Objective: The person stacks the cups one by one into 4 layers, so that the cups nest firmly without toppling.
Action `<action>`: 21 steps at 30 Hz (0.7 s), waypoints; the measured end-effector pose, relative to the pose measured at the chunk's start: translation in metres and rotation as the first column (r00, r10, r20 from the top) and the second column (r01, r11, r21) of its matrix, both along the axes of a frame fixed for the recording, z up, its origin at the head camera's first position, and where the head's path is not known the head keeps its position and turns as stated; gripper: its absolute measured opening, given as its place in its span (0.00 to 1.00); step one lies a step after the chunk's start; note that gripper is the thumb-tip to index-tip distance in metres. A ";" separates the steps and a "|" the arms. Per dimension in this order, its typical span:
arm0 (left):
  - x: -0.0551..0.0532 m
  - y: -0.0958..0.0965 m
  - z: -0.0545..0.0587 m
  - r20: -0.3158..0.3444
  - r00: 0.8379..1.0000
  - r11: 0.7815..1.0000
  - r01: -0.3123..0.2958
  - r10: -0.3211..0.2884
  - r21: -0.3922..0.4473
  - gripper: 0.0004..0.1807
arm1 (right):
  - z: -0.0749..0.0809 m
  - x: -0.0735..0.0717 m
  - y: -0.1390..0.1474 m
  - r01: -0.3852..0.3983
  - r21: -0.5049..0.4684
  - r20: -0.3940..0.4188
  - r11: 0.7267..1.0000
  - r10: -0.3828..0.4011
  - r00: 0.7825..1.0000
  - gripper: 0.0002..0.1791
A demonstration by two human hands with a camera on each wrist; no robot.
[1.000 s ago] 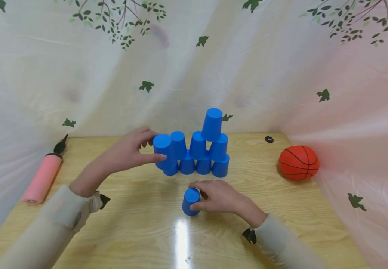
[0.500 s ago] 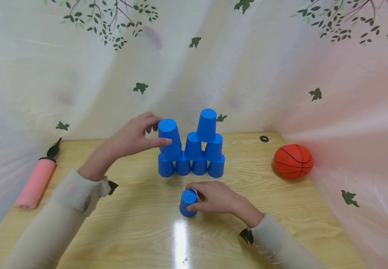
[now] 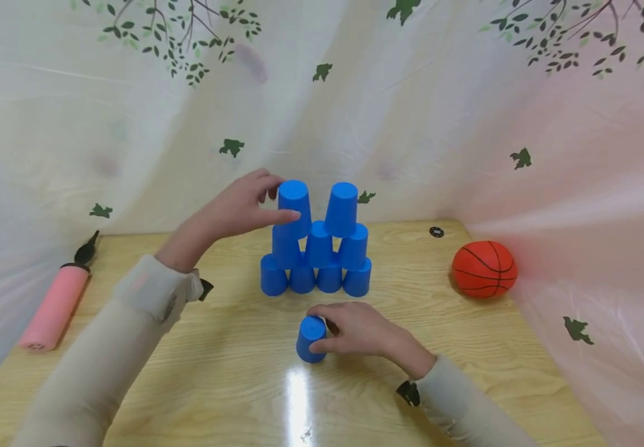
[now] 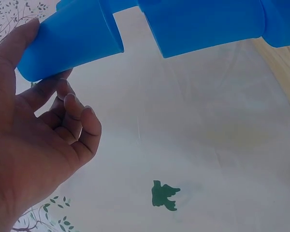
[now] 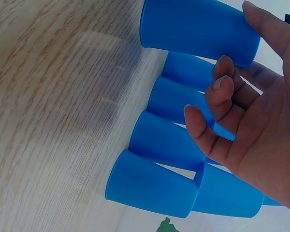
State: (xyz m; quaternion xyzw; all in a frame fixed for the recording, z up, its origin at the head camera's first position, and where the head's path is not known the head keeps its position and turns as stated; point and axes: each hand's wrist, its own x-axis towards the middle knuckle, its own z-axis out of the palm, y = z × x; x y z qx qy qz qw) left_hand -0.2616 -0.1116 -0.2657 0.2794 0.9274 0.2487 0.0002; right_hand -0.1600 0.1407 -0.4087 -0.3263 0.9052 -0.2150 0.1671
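Note:
Upside-down blue plastic cups stand stacked in tiers, with several bottom-row cups and three second-row cups. A third-tier cup stands at right. My left hand pinches another upside-down cup between thumb and fingers, at third-tier height on the left. A gap shows near its rim in the left wrist view; whether it touches the cups below, I cannot tell. In front of the stack, my right hand holds a single upside-down cup on the table, its other fingers loosely curled.
A pink hand pump with a black nozzle lies at the left of the wooden table. At right are an orange toy basketball and a black chip. A pale leaf-patterned curtain hangs behind.
My left hand has lifted its cup up and to the right, from beside the second tier to third-tier height. My right hand stays on the front cup. The view shifts slightly.

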 end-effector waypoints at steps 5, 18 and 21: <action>-0.006 0.005 -0.001 0.003 1.000 1.000 0.000 0.000 -0.015 0.38 | -0.001 -0.001 0.001 -0.007 -0.004 -0.009 1.000 0.007 1.000 0.30; -0.021 0.014 -0.010 0.017 1.000 1.000 0.003 -0.003 -0.017 0.39 | -0.001 -0.002 0.001 -0.006 0.014 -0.007 1.000 0.007 1.000 0.31; -0.023 0.016 -0.012 0.023 1.000 1.000 0.009 -0.008 -0.016 0.39 | -0.001 -0.001 0.001 -0.005 0.015 -0.003 1.000 0.005 1.000 0.31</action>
